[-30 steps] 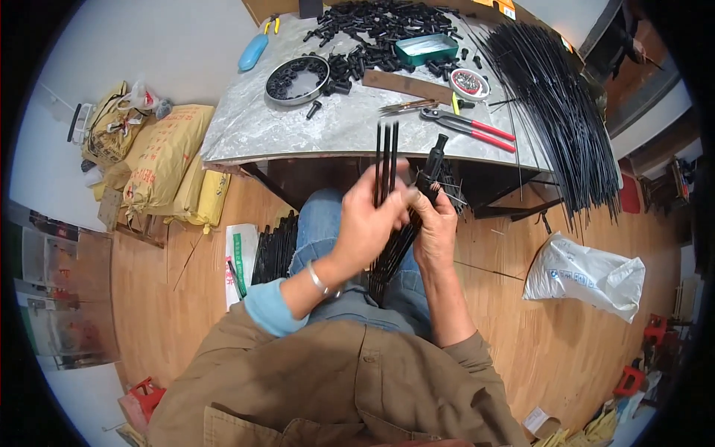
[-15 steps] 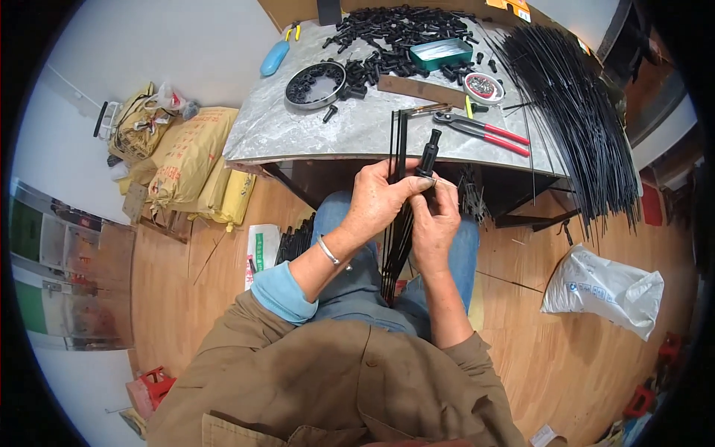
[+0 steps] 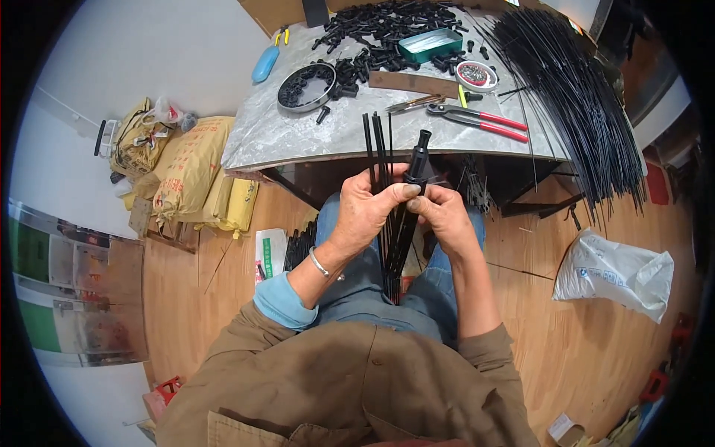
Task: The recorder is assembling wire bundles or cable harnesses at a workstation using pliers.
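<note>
My left hand (image 3: 361,216) is closed round several thin black rods (image 3: 377,141) that stand up in front of my lap, their lower ends between my legs. Its thumb presses the base of a black tubular fitting (image 3: 419,155), stepped and narrower toward the top, which points up and slightly right. From the other side my right hand (image 3: 448,220) pinches at the fitting's lower end, both thumbs close together. A thin pale sliver shows by the right fingers; what it is I cannot make out.
On the grey table (image 3: 253,138) lie red-handled pliers (image 3: 480,123), a brown strip (image 3: 413,83), a round tin (image 3: 328,98) of black rings, a green box (image 3: 430,46), a dish (image 3: 477,76) and heaped black fittings (image 3: 395,26). Long black rods (image 3: 573,97) overhang the right edge. Sacks (image 3: 195,164) lean left.
The view has shifted slightly. My right hand has turned inward, its thumb and fingers now closer to my left thumb at the fitting's base. The rods in my left hand have fanned apart a little.
</note>
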Demonstrator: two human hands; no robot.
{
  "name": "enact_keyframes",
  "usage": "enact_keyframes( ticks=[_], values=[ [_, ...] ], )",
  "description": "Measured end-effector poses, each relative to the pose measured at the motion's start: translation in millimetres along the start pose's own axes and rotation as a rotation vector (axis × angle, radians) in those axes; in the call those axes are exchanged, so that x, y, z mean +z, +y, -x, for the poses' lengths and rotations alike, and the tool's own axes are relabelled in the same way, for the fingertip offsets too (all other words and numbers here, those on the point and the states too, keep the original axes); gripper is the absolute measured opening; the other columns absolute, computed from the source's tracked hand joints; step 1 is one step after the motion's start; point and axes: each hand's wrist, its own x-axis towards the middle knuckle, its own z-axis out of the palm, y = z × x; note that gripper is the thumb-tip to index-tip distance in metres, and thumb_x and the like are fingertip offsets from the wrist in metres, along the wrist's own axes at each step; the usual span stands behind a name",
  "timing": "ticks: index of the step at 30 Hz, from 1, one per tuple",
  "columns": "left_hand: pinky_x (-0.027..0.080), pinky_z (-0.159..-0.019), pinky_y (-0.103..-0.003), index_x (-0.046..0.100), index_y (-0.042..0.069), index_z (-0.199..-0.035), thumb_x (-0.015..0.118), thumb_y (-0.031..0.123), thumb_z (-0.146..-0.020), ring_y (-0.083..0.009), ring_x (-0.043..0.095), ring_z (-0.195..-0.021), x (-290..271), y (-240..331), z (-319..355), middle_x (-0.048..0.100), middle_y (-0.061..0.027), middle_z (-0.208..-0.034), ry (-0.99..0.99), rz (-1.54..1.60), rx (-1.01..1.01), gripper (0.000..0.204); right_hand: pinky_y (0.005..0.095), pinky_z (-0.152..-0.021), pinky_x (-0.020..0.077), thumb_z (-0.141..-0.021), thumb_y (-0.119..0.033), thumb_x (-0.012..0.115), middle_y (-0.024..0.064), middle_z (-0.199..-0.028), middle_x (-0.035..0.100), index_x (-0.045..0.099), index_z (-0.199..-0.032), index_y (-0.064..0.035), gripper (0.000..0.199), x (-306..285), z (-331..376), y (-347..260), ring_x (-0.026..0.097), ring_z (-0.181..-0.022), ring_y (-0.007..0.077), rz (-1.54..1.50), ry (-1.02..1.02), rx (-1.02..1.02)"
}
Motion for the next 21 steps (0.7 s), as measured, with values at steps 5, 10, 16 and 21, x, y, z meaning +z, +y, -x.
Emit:
enact_keyframes(
  ticks=[5, 10, 16, 21],
  values=[
    [0.051, -0.07, -0.021, 0.064, -0.001, -0.107, 0.071, 0.009, -0.082, -0.0059, 0.06, -0.077, -4, -2, 1, 0.067, -0.0024, -0.088, 0.01, -0.019, 0.059, 0.027, 0.0168, -0.056, 0.0384, -0.079, -0.027, 0.074, -0.0064, -0.074, 0.059, 0.068, -0.087, -0.0099, 0.02, 0, -14, 7, 0.049, -0.062, 0.002, -0.123, -0.123, 0.069],
    [0.05, -0.072, -0.021, 0.064, -0.001, -0.109, 0.07, 0.01, -0.083, -0.0061, 0.06, -0.08, -10, -9, -4, 0.067, -0.0023, -0.09, 0.011, 0.066, 0.031, 0.028, 0.0181, -0.053, 0.0358, -0.079, -0.025, 0.075, -0.0072, -0.067, 0.054, 0.063, -0.073, -0.0101, 0.02, 11, -5, 5, 0.044, -0.059, 0.0023, 0.082, 0.073, 0.034],
    [0.05, -0.073, -0.021, 0.064, -0.001, -0.11, 0.07, 0.01, -0.083, -0.0062, 0.06, -0.08, -8, -7, -1, 0.066, -0.0022, -0.092, 0.031, 0.126, 0.017, 0.029, 0.0204, -0.05, 0.0328, -0.076, -0.026, 0.078, -0.0066, -0.06, 0.049, 0.059, -0.065, -0.0078, 0.029, 20, -1, 4, 0.042, -0.056, 0.0031, 0.057, 0.148, 0.002],
    [0.05, -0.073, -0.021, 0.064, -0.001, -0.11, 0.071, 0.009, -0.083, -0.0061, 0.06, -0.08, -6, -3, 4, 0.066, -0.002, -0.092, 0.054, 0.098, 0.036, 0.029, 0.0187, -0.05, 0.0328, -0.077, -0.025, 0.078, -0.0075, -0.061, 0.05, 0.057, -0.065, -0.0107, 0.028, 21, -2, 6, 0.041, -0.055, 0.0023, 0.001, 0.152, 0.007]
  ],
)
